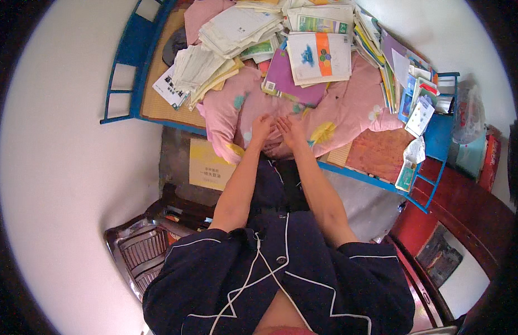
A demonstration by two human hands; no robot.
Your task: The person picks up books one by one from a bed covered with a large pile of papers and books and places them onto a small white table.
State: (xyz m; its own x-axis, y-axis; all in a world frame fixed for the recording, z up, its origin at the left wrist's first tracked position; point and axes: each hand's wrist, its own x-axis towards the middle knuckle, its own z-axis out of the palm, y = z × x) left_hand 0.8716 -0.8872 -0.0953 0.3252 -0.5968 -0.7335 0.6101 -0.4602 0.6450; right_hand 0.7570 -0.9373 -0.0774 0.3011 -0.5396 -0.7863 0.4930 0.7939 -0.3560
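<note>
My left hand (263, 125) hovers over or rests on a pink quilt (357, 90) with flower and leaf patterns; I cannot tell whether it touches. Its fingers are loosely bent, and no object shows in them. Close beside it is my right hand (291, 130), fingers stretched forward and also without an object. Just beyond both hands a purple book (290, 79) lies on the quilt. A stack of papers or booklets with an orange band (319, 58) partly covers that book. Left of it, loose piles of worn papers (204, 71) overlap.
The quilt spreads over a blue metal bed frame (368, 178). Books and booklets (420, 113) lean along its right end. A yellowish carton (211, 165) is under the bed. A dark wooden chair (143, 247) stands at left, reddish furniture (460, 197) at right. A plastic bag (469, 113) hangs near the wall.
</note>
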